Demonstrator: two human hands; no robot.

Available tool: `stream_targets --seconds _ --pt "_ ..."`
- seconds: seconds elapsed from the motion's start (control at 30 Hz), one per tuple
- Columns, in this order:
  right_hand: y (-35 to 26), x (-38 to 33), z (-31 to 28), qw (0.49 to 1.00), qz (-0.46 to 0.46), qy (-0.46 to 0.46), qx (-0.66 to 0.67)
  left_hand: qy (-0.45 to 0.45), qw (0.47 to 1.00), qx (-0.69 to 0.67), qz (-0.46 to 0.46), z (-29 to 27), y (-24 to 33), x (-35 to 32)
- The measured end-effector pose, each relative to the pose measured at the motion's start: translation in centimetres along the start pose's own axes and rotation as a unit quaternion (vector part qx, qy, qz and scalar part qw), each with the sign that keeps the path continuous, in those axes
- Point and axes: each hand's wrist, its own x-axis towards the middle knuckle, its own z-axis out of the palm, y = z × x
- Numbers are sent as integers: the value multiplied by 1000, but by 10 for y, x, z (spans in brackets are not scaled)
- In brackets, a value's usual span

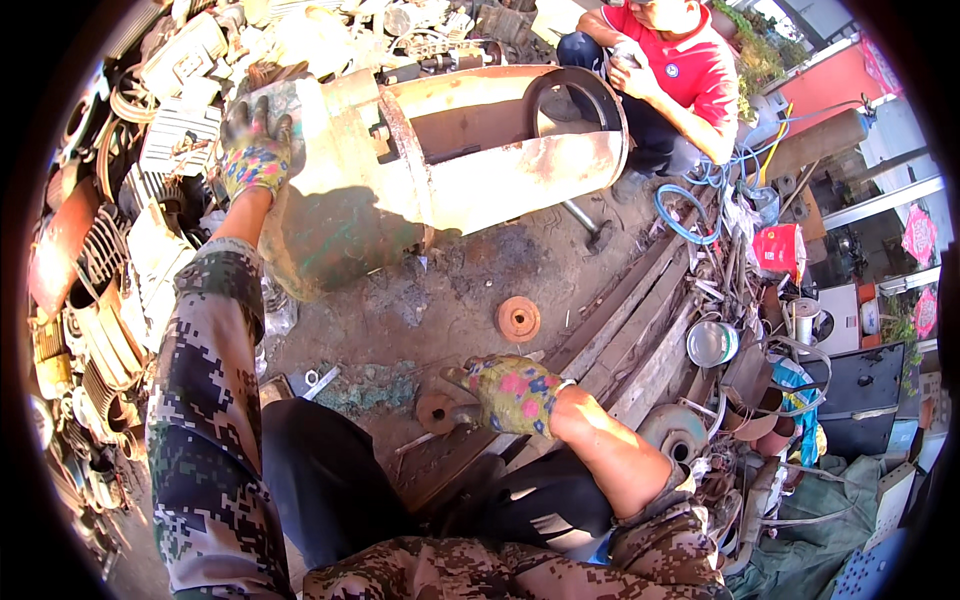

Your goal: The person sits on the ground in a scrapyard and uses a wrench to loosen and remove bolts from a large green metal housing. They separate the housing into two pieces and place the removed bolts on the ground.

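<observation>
A large rusty metal cylinder point(520, 180) lies on the ground ahead, with a long opening cut in its upper side and a ring at its right end. My left hand point(255, 160), in a flowered glove with dark fingertips, rests with spread fingers on its left end. My right hand point(515, 393), gloved alike, is low in the middle, thumb and forefinger apart. Beside its fingertips is a rusty disc point(431, 408) with a centre hole; whether they touch it I cannot tell. Farther off, a reddish-brown ring point(518, 319) lies flat on the dirt.
Scrap metal parts point(105, 300) pile up on the left. A person in a red shirt point(690, 70) crouches beyond the cylinder's right end. Long bars point(630, 320) run diagonally on the right, near a tin can point(712, 343) and a blue hose point(685, 232). A wrench point(321, 382) lies near my knee.
</observation>
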Motion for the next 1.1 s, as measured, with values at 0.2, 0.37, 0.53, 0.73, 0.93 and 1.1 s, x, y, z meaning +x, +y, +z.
stream_targets --seconds 0.2,0.37,0.53,0.73,0.93,1.1 --pt "6 -10 6 1000 -1 18 15 -3 1000 -23 -15 17 10 1" --pt "8 -5 13 998 -16 40 34 11 1000 -11 7 16 -1 7" --pt "19 -22 19 996 -14 58 63 7 1000 5 15 9 -4 6" --pt "31 -59 20 995 17 65 79 2 1000 -6 11 7 2 1" --pt "32 -28 32 993 -21 88 81 -3 1000 -2 9 -2 -2 3" --pt "31 -60 23 994 6 77 82 -19 999 -27 0 0 18 -6"
